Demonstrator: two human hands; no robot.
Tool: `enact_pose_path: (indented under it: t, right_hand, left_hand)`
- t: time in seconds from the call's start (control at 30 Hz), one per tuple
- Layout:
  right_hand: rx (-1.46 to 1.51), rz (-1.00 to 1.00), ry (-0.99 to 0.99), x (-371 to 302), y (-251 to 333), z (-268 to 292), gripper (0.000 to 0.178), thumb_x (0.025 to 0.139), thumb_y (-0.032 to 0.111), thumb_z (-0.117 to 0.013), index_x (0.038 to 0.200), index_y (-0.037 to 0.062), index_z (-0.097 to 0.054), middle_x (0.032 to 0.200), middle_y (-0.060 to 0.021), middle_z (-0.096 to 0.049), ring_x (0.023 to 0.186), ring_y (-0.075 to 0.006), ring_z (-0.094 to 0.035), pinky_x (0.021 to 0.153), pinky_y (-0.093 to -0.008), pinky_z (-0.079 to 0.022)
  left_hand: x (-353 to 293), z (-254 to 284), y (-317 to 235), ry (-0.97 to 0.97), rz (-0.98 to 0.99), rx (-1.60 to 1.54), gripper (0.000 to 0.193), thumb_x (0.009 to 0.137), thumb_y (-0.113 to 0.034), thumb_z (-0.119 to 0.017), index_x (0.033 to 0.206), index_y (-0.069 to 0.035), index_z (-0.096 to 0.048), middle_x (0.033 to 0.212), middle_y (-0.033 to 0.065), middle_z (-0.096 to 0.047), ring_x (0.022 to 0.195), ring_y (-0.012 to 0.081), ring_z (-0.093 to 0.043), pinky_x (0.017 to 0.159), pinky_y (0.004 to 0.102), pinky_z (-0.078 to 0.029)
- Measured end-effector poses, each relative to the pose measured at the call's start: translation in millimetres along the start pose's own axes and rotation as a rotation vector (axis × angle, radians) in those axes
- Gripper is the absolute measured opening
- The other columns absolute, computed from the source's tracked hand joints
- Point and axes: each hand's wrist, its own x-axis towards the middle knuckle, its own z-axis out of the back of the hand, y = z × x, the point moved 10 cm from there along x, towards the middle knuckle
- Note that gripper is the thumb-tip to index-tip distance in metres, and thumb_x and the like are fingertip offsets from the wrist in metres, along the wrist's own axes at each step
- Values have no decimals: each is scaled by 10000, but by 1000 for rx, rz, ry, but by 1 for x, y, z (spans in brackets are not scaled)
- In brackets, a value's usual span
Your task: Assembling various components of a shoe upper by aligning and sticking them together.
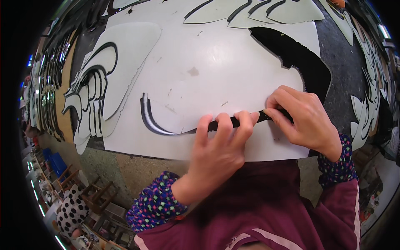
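A narrow black strip (150, 119), glossy along its curved left end, lies near the front edge of the white board (200, 83). My left hand (218, 152) bends its fingers over the strip's middle and presses it against the board. At the strip's right end my right hand (303, 119) pinches it between thumb and fingers; part of the strip is hidden beneath that hand. Just beyond my right hand lies a large curved black piece (310, 62) with a notched inner edge.
Pale cut pieces with black edging (93, 93) overlap at the board's left. More pale pieces (254, 12) lie along the far edge, others (368, 91) at the far right. Dark glossy strips (50, 87) hang or lie at the left. A person in dotted clothing (74, 210) is at lower left.
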Motion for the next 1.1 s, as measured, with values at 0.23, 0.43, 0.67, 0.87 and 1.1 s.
enact_pose_path:
  t: [0.23,0.43,0.67,0.87,1.1]
  right_hand:
    - [-245,87,-270,-28,0,4,245,867,135,-696,1054,57,-558,1015,-103,-547,912,-293,-509,813,-384,-407]
    - [-240,165,-355,-33,-3,1,234,884,20,-614,1106,51,-549,1050,-95,-547,940,-286,-510,829,-374,-399]
    - [-306,252,-406,-4,43,16,456,762,-46,-594,1208,23,-530,1156,-128,-553,1093,-306,-532,938,-395,-420]
    - [-420,244,-552,45,49,-37,591,826,78,-600,1389,35,-424,1353,-173,-452,1288,-327,-435,1043,-487,-335]
    - [-194,211,-510,52,26,-36,461,939,84,-571,1377,21,-444,1306,-156,-533,1253,-307,-488,1040,-454,-359]
  left_hand:
    - [-2,2,5,13,38,-107,480,848,-121,-585,1320,-164,-659,1202,23,-553,1015,214,-516,921,373,-415]
    - [-19,13,34,-69,115,-119,444,861,-91,-571,1268,-217,-696,1288,41,-587,1097,218,-545,1011,395,-374]
    - [-37,9,48,-129,157,-118,446,847,-57,-587,1266,-170,-689,1338,61,-588,1175,228,-546,1059,417,-355]
    - [-41,5,43,-181,149,-129,499,806,-39,-558,1276,-158,-672,1353,52,-570,1191,217,-527,1075,452,-330]
    - [-38,-3,48,-204,171,-231,478,828,-32,-570,1271,-172,-683,1353,45,-577,1225,208,-525,1104,441,-310]
